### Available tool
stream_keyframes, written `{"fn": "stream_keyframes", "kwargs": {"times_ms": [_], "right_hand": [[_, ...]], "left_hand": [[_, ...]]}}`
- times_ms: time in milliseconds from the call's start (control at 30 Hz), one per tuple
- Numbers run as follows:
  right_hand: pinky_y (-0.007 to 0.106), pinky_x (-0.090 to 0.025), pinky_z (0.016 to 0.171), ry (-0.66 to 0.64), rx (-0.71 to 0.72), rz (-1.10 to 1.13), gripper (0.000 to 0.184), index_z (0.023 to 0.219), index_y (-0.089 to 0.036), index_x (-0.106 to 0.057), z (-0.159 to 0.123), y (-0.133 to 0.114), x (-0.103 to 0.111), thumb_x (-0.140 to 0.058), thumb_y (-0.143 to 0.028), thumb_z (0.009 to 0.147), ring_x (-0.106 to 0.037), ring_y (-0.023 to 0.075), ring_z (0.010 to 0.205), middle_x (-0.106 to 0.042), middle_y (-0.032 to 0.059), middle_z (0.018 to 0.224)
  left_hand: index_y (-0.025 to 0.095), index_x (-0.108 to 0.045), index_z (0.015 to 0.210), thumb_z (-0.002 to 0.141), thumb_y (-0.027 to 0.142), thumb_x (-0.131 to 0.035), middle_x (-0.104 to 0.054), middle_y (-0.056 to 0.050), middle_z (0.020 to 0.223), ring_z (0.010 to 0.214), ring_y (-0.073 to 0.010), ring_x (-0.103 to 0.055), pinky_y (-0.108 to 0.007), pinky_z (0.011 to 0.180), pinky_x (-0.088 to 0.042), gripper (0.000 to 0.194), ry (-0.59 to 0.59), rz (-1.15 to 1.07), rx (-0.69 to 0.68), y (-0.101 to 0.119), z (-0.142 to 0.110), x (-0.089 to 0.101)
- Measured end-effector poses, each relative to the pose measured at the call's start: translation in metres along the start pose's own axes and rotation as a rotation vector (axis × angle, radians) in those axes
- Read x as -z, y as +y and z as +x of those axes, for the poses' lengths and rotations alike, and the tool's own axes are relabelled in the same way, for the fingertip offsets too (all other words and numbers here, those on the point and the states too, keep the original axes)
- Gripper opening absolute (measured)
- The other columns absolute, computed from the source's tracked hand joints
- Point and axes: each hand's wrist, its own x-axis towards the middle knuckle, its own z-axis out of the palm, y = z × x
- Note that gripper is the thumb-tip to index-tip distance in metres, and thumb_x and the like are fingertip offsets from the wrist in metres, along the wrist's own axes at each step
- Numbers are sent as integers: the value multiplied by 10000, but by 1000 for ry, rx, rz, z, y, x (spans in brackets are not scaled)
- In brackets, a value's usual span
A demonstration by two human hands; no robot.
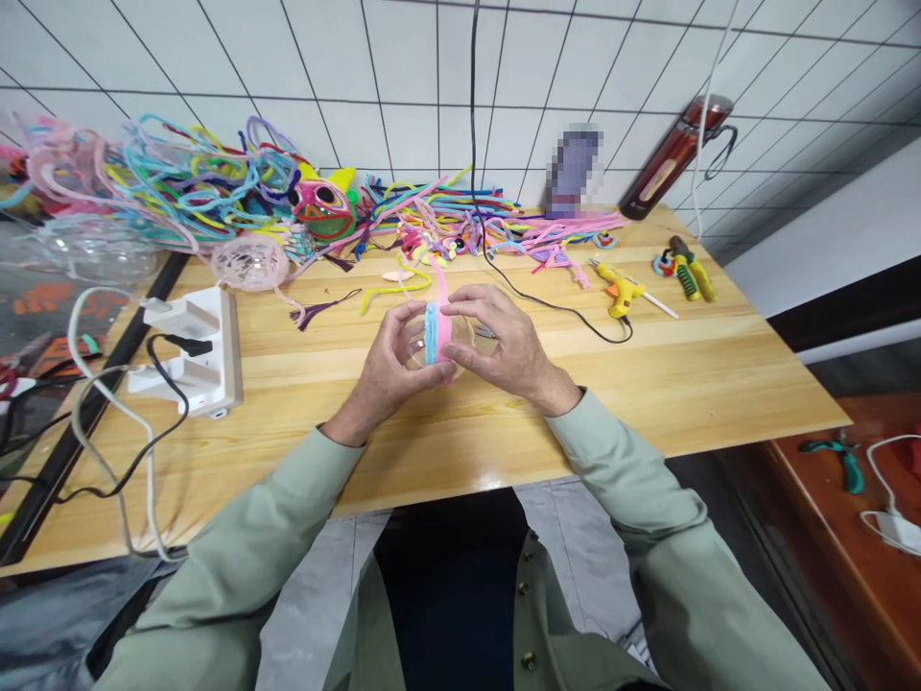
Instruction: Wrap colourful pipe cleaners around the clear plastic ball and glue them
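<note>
Between my two hands is a clear plastic ball with blue and pink pipe cleaners wrapped around its middle. My left hand grips the ball's left side, thumb below and fingers above. On the other side, my right hand has its fingertips and thumb on the pink pipe cleaner, pressing it against the ball. A loose pink end sticks up from the band toward the back of the table. The far side of the ball is hidden.
Heaped pipe cleaners line the wall, with a decorated ball among them. A yellow glue gun and pliers lie right. A power strip with cables stands left. A thermos leans at the back right.
</note>
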Motion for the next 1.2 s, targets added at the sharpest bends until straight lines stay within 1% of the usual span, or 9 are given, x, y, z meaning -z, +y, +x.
{"fn": "stream_keyframes", "kwargs": {"times_ms": [133, 233, 367, 500, 600, 733, 833, 1033, 1200], "right_hand": [[606, -582, 1272, -26, 21, 25, 419, 1351, -308, -785, 1, 0, 1, -800, -606, 1056, -748, 332, 1460, -808, 137, 1525], [584, -606, 1243, -43, 21, 53, 370, 1335, -302, -789, 1, 0, 2, -748, -575, 1089, -783, 317, 1421, -845, 125, 1475], [540, -634, 1197, -27, -56, 115, 316, 1251, -275, -820, 1, -2, 4, -708, -535, 1109, -824, 302, 1344, -875, 116, 1406], [482, -661, 1121, -41, -197, 200, 250, 1196, -263, -826, 3, -7, 7, -758, -461, 1060, -845, 279, 1261, -897, 85, 1324], [469, -670, 1091, -72, -292, 265, 261, 1157, -260, -811, 5, -10, 9, -797, -478, 1014, -841, 275, 1250, -896, 73, 1302], [485, -654, 1124, -65, -326, 312, 273, 1110, -262, -789, 5, -10, 7, -827, -501, 984, -828, 284, 1291, -882, 80, 1322], [504, -639, 1157, -60, -349, 326, 319, 1121, -272, -780, 3, -9, 4, -818, -561, 992, -806, 297, 1351, -871, 86, 1354], [507, -623, 1196, -59, -311, 331, 388, 1220, -282, -756, -1, -5, -3, -769, -623, 1037, -751, 309, 1477, -826, 110, 1482], [476, -632, 1169, -69, -341, 339, 471, 1276, -270, -732, -4, 0, -6, -768, -677, 1043, -769, 296, 1437, -804, 136, 1521]], "left_hand": [[290, -543, 1486, 775, 651, -1054, -672, -169, 1620, 1462, -377, -737, -520, 1117, -698, 947, -17, -23, 9, 1, 0, -1], [279, -541, 1481, 758, 667, -1058, -655, -184, 1647, 1483, -386, -722, -498, 1102, -700, 970, -20, -46, 24, 1, 0, -3], [274, -544, 1484, 764, 668, -1052, -662, -194, 1639, 1510, -409, -708, -516, 1113, -697, 965, -33, -57, 8, 1, -1, -6], [268, -558, 1472, 750, 634, -1068, -714, -189, 1572, 1473, -406, -742, -535, 1133, -692, 957, -36, -53, 11, 4, -1, -7], [266, -553, 1474, 731, 609, -1084, -733, -186, 1550, 1449, -400, -762, -536, 1138, -694, 976, -51, -49, 46, 5, -2, -7], [254, -552, 1500, 746, 561, -1092, -726, -189, 1560, 1457, -394, -762, -555, 1196, -667, 976, -43, -16, 41, 5, -4, -5], [261, -557, 1519, 753, 588, -1085, -699, -185, 1594, 1463, -394, -758, -566, 1219, -657, 987, -21, 24, 9, 5, -5, -6], [283, -548, 1525, 758, 592, -1081, -648, -182, 1667, 1492, -392, -743, -534, 1169, -702, 985, -3, 41, -11, 11, -5, -6], [276, -542, 1522, 774, 559, -1079, -641, -191, 1676, 1505, -403, -734, -492, 1069, -749, 964, -23, 40, 36, 11, -5, -3]]}}
